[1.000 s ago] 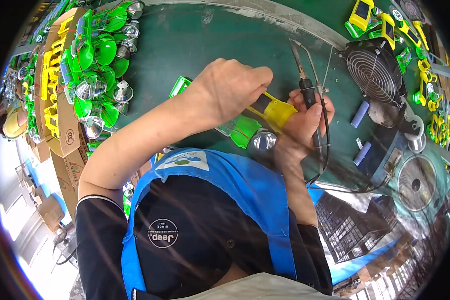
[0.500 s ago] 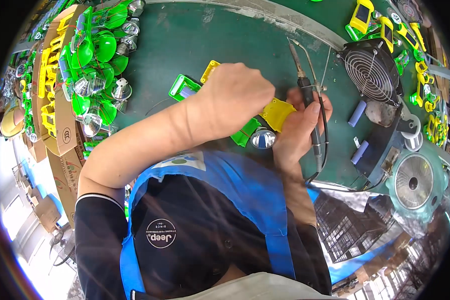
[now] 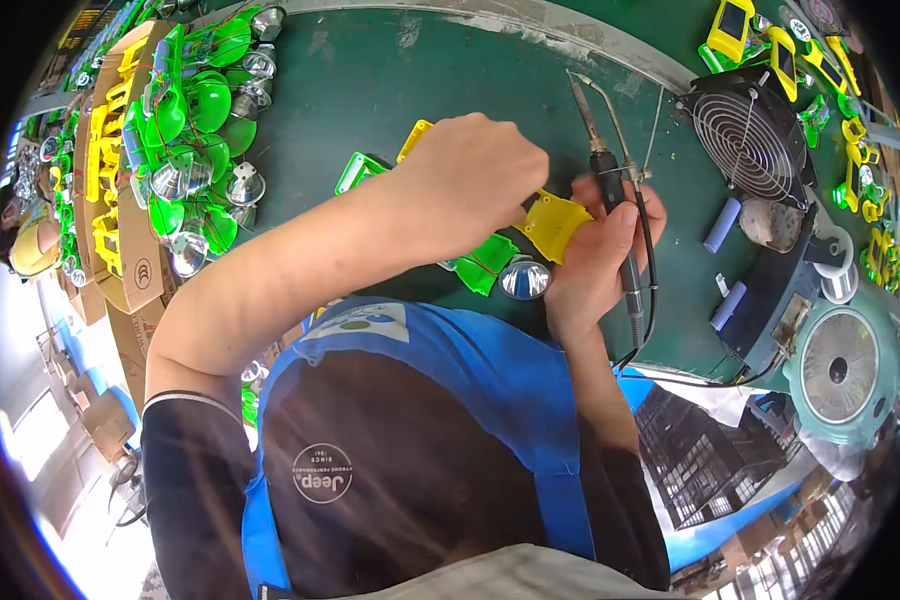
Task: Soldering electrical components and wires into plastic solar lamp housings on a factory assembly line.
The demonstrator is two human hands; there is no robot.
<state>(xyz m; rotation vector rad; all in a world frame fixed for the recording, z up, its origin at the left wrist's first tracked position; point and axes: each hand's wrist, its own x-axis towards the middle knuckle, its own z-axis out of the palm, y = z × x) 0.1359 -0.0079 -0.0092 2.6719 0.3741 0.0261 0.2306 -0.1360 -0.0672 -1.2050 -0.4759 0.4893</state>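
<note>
My right hand point(image 3: 610, 235) is wrapped round a soldering iron point(image 3: 610, 180), its tip pointing up and away, with a thin bent metal tube clamped alongside. A yellow plastic housing piece point(image 3: 555, 228) lies between my hands, its edge against my right hand. My left hand point(image 3: 485, 175) is closed, reaching across from the left; its fingers are hidden behind its back, so what they hold cannot be seen. Just below are a green plastic part point(image 3: 487, 262) with a red wire and a silver reflector cup point(image 3: 525, 278). Beyond my left forearm, a green frame point(image 3: 358, 172) and another yellow piece point(image 3: 413, 138) are partly covered.
Green lamp parts with reflectors point(image 3: 210, 100) crowd the left, beside a cardboard box point(image 3: 142, 270) with yellow frames. A black fan point(image 3: 745, 135), blue-purple cylinders point(image 3: 722, 225) and a pale green fan point(image 3: 838, 365) stand at right. Yellow and green parts point(image 3: 730, 28) lie far right.
My left hand has shifted slightly up and left, uncovering more of the yellow housing piece. The right hand and soldering iron have barely moved.
</note>
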